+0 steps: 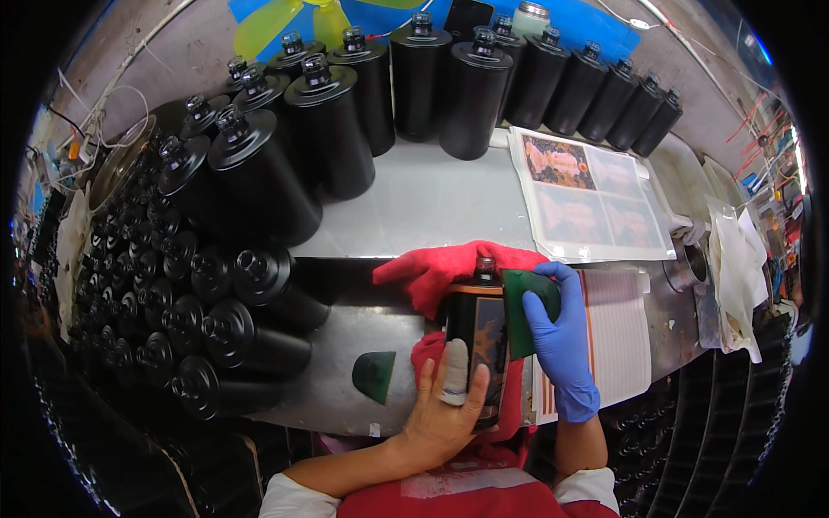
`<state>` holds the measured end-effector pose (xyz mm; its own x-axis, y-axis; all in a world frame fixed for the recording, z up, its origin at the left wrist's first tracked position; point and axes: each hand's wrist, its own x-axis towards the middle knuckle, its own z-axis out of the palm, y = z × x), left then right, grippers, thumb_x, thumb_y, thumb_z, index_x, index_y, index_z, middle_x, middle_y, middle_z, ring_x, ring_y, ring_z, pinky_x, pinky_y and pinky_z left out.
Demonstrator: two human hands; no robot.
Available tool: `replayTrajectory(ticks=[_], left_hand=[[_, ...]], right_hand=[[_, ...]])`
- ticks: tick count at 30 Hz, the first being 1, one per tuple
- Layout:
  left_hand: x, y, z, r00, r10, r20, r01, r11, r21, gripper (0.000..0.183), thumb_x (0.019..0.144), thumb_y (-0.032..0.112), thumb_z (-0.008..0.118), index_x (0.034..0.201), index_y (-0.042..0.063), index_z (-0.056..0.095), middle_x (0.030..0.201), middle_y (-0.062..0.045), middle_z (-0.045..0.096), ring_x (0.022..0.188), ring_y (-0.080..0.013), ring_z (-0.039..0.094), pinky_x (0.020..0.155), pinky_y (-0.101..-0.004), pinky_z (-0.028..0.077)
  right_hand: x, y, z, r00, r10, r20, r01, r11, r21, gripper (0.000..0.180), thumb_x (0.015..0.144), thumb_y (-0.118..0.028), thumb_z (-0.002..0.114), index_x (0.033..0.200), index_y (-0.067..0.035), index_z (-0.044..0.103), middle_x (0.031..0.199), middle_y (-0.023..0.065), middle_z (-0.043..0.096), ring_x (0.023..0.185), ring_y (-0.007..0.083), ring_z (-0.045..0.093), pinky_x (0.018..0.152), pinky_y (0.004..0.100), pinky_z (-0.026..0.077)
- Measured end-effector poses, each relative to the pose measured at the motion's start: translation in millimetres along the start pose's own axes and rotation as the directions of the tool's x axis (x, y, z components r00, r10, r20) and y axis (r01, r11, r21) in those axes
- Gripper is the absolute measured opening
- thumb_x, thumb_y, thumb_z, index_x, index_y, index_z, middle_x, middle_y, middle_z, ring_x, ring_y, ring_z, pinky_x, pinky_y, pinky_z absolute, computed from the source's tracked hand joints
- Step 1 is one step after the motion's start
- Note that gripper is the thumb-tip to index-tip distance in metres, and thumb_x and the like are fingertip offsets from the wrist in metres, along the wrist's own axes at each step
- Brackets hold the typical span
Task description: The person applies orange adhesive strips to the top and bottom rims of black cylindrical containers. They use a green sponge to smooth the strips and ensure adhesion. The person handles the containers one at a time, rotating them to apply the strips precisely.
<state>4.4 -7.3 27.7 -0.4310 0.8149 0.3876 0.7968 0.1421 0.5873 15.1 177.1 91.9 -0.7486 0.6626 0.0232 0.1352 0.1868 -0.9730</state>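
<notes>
A black bottle (pixel 462 317) with a glass neck lies on a red cloth (pixel 421 262) before me, its neck pointing away. It bears a copper-coloured band near the shoulder and a patterned decal (pixel 490 333) on its side. My left hand (pixel 443 414), bare except for a pale wrap on one finger, grips the lower part of the bottle. In my blue-gloved right hand (pixel 565 349) is a flat green scraper (pixel 520 317), its long edge at the decal's right side. A second, smaller green scraper (pixel 375 377) rests on the metal table (pixel 330 362) to the left.
Black bottles (pixel 476 97) stand in an arc along the back. Many more crowd the left, including a leaning bottle (pixel 259 343). Printed decal sheets (pixel 583 220) and a striped sheet (pixel 615 330) lie at right, near a metal cup (pixel 686 267). Yellow-green fan blades (pixel 265 29) are behind.
</notes>
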Motion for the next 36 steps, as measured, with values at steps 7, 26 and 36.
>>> replayTrajectory(ticks=[7, 26, 36], left_hand=[[-17, -43, -3, 0.975, -0.064, 0.211, 0.133, 0.934, -0.332, 0.120, 0.072, 0.050, 0.070, 0.136, -0.012, -0.010, 0.134, -0.036, 0.028, 0.128, -0.0516, 0.024, 0.106, -0.0586, 0.011], [-29, -34, -4, 0.990, -0.053, 0.134, 0.071, 0.989, -0.133, 0.116, 0.071, 0.058, 0.065, 0.142, -0.004, -0.002, 0.143, -0.037, 0.003, 0.136, -0.0468, 0.009, 0.102, -0.0631, 0.001], [0, 2, -5, 0.983, 0.052, 0.176, -0.107, 0.940, 0.324, 0.079, 0.075, 0.046, 0.068, 0.133, 0.001, 0.040, 0.138, -0.031, 0.030, 0.132, -0.0463, 0.024, 0.105, -0.0591, 0.005]], right_hand=[[6, 41, -12, 0.988, 0.151, -0.042, -0.138, 0.963, 0.231, 0.032, 0.084, -0.009, 0.059, 0.113, -0.004, 0.046, 0.103, 0.0060, 0.053, 0.094, 0.0133, 0.052, 0.083, 0.0257, 0.044], [6, 54, -20, 0.989, 0.146, -0.028, -0.133, 0.952, 0.275, 0.032, 0.084, -0.010, 0.060, 0.113, -0.006, 0.047, 0.106, 0.0074, 0.053, 0.096, 0.0146, 0.052, 0.083, 0.0266, 0.044], [8, 7, 4, 0.996, -0.086, 0.020, 0.087, 0.994, -0.071, 0.030, 0.085, -0.015, 0.059, 0.112, -0.008, 0.047, 0.097, 0.0121, 0.059, 0.088, 0.0233, 0.060, 0.077, 0.0325, 0.048]])
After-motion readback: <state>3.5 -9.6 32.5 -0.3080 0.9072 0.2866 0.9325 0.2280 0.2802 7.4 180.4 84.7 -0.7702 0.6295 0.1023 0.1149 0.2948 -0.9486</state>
